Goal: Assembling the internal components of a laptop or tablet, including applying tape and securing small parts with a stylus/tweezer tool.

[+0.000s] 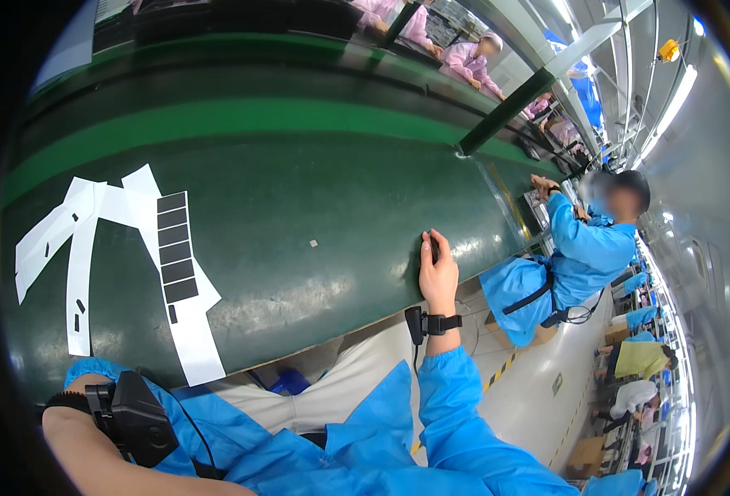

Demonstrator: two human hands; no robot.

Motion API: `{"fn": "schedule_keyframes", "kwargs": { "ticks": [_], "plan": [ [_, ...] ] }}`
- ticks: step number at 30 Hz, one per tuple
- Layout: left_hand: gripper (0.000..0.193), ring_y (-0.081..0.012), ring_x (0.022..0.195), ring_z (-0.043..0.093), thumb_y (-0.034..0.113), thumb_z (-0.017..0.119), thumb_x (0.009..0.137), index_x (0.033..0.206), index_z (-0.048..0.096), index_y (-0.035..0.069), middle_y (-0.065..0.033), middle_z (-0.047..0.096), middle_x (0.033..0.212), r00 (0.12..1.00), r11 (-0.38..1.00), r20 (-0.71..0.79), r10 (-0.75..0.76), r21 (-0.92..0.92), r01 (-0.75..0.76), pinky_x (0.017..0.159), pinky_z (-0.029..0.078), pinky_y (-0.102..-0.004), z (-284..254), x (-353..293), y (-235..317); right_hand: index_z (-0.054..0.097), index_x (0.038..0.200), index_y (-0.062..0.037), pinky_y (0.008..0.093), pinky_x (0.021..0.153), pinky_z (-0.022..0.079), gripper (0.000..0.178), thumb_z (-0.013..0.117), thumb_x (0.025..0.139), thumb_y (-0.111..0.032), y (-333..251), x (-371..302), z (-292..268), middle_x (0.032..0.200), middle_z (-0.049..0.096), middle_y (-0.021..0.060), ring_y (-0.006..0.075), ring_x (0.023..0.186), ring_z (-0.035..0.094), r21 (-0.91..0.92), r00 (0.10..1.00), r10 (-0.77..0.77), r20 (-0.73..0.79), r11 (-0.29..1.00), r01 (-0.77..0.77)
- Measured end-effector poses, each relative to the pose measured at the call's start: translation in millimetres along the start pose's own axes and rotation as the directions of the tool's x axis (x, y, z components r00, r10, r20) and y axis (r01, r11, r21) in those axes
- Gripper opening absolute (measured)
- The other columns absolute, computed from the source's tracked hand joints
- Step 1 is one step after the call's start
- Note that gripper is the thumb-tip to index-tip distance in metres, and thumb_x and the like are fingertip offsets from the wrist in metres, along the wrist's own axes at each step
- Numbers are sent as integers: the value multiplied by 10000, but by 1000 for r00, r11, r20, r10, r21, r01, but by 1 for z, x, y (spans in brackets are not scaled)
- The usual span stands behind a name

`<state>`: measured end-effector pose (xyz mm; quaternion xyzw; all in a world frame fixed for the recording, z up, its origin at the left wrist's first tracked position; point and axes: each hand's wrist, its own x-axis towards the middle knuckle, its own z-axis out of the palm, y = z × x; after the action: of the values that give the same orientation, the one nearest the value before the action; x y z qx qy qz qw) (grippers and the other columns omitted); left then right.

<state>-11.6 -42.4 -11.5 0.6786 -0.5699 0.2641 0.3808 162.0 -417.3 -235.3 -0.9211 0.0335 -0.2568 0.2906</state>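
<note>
Head view, right hand [438, 277] outstretched, holding dark object [434, 250]

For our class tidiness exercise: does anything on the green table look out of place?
Yes: the white strips at left lie askew, overlapping at different angles, and a tiny pale scrap sits alone, apart from them.

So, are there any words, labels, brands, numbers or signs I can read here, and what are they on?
None can be read.
White strips: no lettering visible, only dark pieces on them.
Dark piece in the right hand: partly covered, nothing legible.
Green floor marking: too small and blurred to read.
</note>
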Motion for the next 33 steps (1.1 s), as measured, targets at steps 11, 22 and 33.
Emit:
{"fn": "schedule_keyframes", "kwargs": {
  "ticks": [11, 22, 33],
  "plan": [
    [255, -102, 556, 571, 105, 752, 592, 847, 753, 83, 2, 631, 646, 990, 995, 100, 99, 22, -101, 488, 368, -220, -15, 11, 0, 560, 1263, -55, 382, 840, 523, 322, 543, 983, -214, -1, 2, 1, 1114, 713, 109, 314, 1001, 677, 29, 1000, 2, 7, 1000, -2],
    [287, -113, 565, 579, 143, 692, 556, 827, 753, 71, -15, 637, 647, 950, 957, 131, 282, -109, -269, 505, 379, -229, -7, 16, -20, 570, 1258, -64, 383, 891, 519, 337, 596, 951, -200, 5, 3, 1, 1153, 701, 108, 301, 1083, 659, 45, 1000, -14, 19, 999, 14],
    [329, -121, 578, 581, 177, 656, 499, 794, 746, 62, -26, 638, 644, 959, 960, -101, 266, -64, -273, 517, 387, -233, 4, 4, -17, 578, 1249, -69, 386, 888, 519, 339, 605, 935, -195, 5, 1, 0, 1145, 701, 114, 307, 1079, 658, 28, 1000, -17, 13, 999, 17]
  ]
}}
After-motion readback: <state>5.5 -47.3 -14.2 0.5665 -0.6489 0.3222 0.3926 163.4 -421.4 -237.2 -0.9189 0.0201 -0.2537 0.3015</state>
